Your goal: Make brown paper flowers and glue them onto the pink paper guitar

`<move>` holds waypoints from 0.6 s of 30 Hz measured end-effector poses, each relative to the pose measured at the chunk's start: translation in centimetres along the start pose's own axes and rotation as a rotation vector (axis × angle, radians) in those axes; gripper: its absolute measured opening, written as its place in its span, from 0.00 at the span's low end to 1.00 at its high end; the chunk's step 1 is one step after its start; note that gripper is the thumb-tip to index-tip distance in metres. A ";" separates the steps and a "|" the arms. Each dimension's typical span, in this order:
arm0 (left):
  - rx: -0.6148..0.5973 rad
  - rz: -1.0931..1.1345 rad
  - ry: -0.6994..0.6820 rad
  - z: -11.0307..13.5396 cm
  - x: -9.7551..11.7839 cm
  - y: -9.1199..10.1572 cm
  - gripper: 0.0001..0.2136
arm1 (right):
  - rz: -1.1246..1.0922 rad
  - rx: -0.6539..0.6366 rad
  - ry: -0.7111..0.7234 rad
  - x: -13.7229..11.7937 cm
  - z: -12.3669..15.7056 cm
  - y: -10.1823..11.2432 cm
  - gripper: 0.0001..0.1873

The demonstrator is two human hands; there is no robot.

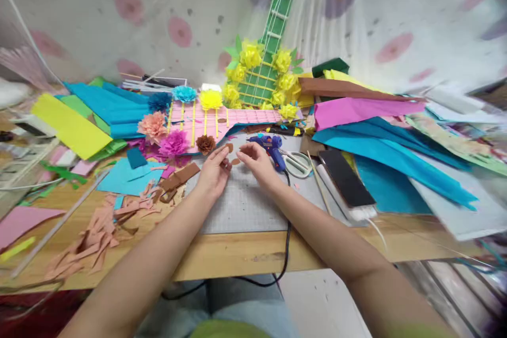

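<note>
My left hand (214,169) rests on the grey cutting mat (245,206) with its fingers pinched on a small brown paper piece (228,148). My right hand (257,161) lies just right of it, fingers curled near another small brown piece (236,161) on the mat; I cannot tell if it holds anything. A brown paper flower (205,143) sits just beyond my left hand. A blue glue gun (271,146) lies right behind my right hand, with its black cord running off the table's front edge.
Scissors (298,162) and a phone (346,178) lie right of the glue gun. Pink and brown paper scraps (103,229) litter the wooden table at left. Coloured paper sheets pile on both sides. A paper guitar with yellow flowers (261,76) stands at the back.
</note>
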State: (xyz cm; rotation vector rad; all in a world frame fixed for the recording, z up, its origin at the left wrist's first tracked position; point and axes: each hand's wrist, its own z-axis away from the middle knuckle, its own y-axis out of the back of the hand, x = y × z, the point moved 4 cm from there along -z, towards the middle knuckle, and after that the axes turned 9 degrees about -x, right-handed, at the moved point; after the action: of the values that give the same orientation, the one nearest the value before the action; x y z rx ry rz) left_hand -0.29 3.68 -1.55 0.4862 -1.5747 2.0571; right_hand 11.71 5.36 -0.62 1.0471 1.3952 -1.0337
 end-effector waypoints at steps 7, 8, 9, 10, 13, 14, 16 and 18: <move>0.029 0.105 0.036 -0.3 -0.1 0.2 0.04 | -0.153 -0.029 -0.020 0.4 -1.0 -3.2 0.13; 0.030 0.113 0.040 -0.3 0.0 0.2 0.05 | -0.192 -0.008 -0.044 0.6 -1.1 -3.6 0.12; 0.029 0.117 0.043 -0.4 0.1 0.2 0.05 | -0.229 0.011 -0.065 0.7 -1.2 -3.8 0.12; 0.025 0.117 0.044 -0.4 0.2 0.2 0.05 | -0.261 0.030 -0.080 0.9 -1.3 -4.0 0.12; 0.011 0.094 0.041 -0.5 0.2 0.3 0.03 | -0.312 0.083 -0.099 0.9 -1.5 -4.2 0.13; 0.010 0.079 0.043 -0.5 0.1 0.4 0.03 | -0.316 0.102 -0.103 0.9 -1.6 -4.0 0.13; 0.012 0.043 0.051 -0.6 0.0 0.5 0.03 | -0.311 0.127 -0.118 0.8 -1.8 -3.7 0.13; 0.013 0.022 0.055 -0.6 -0.1 0.5 0.03 | -0.299 0.128 -0.138 0.7 -2.0 -3.3 0.13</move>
State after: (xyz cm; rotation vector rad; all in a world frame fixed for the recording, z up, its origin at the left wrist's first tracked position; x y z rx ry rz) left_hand -0.49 4.10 -2.19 0.4156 -1.5425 2.0805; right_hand 7.96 6.51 -1.06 0.8551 1.4140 -1.4024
